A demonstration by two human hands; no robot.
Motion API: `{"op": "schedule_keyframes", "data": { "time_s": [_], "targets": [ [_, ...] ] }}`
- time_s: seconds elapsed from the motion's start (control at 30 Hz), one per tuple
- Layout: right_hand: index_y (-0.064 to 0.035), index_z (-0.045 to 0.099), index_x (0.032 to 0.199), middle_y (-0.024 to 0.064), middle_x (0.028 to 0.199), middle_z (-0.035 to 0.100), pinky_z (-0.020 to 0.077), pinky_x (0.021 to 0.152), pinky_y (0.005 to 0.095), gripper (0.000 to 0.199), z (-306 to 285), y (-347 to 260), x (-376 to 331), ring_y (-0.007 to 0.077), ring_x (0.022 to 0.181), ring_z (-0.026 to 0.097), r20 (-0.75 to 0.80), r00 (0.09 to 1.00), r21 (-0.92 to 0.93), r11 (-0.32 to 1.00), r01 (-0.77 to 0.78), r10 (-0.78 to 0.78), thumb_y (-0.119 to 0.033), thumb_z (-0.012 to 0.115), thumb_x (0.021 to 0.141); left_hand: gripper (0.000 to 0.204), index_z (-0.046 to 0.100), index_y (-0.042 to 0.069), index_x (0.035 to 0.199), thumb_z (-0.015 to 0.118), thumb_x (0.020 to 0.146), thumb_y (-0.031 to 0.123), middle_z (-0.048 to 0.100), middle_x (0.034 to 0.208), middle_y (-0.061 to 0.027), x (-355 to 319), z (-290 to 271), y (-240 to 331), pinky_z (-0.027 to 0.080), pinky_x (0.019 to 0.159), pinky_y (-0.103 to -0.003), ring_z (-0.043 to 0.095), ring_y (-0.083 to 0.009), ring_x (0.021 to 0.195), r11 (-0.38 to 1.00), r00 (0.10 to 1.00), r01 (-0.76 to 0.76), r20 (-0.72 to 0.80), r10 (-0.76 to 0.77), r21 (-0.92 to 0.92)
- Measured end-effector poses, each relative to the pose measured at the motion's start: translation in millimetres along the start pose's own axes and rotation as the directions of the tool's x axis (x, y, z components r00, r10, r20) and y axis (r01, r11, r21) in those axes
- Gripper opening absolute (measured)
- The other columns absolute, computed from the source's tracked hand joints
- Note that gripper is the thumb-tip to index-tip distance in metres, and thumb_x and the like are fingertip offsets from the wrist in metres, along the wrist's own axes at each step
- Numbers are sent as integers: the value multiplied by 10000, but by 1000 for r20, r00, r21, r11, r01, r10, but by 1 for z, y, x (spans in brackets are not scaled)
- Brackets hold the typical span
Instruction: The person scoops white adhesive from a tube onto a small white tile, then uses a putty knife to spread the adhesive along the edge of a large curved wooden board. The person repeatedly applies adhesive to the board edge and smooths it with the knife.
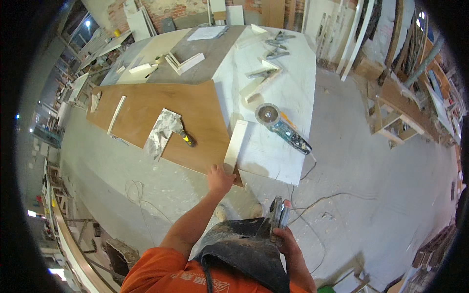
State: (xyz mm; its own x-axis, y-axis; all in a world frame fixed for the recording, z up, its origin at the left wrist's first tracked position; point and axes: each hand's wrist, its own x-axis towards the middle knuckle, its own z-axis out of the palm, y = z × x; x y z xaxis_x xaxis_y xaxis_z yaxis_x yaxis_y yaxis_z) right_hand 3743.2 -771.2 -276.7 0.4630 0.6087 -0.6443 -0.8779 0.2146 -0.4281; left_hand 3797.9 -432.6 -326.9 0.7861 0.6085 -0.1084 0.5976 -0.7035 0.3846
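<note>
My left hand [221,179] is closed on the near end of a white wooden strip [237,141], which lies where a brown board [195,107] meets a white panel [273,163] on the worktable. Close to my body, my right hand [288,241] is wrapped round what looks like a metal spring clamp [278,215], grey with a reddish tip. An angle grinder [283,128] rests on the white panel, right of the strip. Left of the strip, a tool with a yellow and black handle [187,139] lies by a crumpled silvery sheet [163,129].
Several metal clamps [277,45] and an L-shaped white wooden piece [264,85] lie farther back. Another white corner piece [185,63] sits at the far left. Cords [337,195] trail over the floor. Wood scraps and a wooden frame [398,115] stand at right.
</note>
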Motion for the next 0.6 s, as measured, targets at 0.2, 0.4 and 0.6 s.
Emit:
{"op": "schedule_keyframes", "data": {
  "time_s": [0.2,0.4,0.6],
  "targets": [
    [29,530,1312,123,1147,650,532,879,384,659,6,-13,2,236,996,655,-50,995,-160,984,78,-87,-311,770,801,712,528,-6,1307,827,746,315,541,1290,-264,-13,-14,-3,450,1024,-492,524,-435,1201,980,998,-56,-11,55,-190],
    [52,526,1316,148,1166,637,532,889,390,642,68,-79,-15,248,1030,637,3,983,-291,940,178,-186,-285,767,825,640,545,-10,1300,805,759,213,580,1277,-259,-10,18,-47,473,985,-484,562,-425,1157,886,977,-191,4,213,-423],
    [46,534,1338,125,1149,653,508,911,355,617,71,-173,37,217,1031,632,4,996,-437,896,82,-89,-224,756,830,529,591,-14,1293,784,836,171,657,1206,-194,-30,-11,-59,496,965,-417,624,-322,1111,869,994,-42,-111,-15,-493]
  ]
}}
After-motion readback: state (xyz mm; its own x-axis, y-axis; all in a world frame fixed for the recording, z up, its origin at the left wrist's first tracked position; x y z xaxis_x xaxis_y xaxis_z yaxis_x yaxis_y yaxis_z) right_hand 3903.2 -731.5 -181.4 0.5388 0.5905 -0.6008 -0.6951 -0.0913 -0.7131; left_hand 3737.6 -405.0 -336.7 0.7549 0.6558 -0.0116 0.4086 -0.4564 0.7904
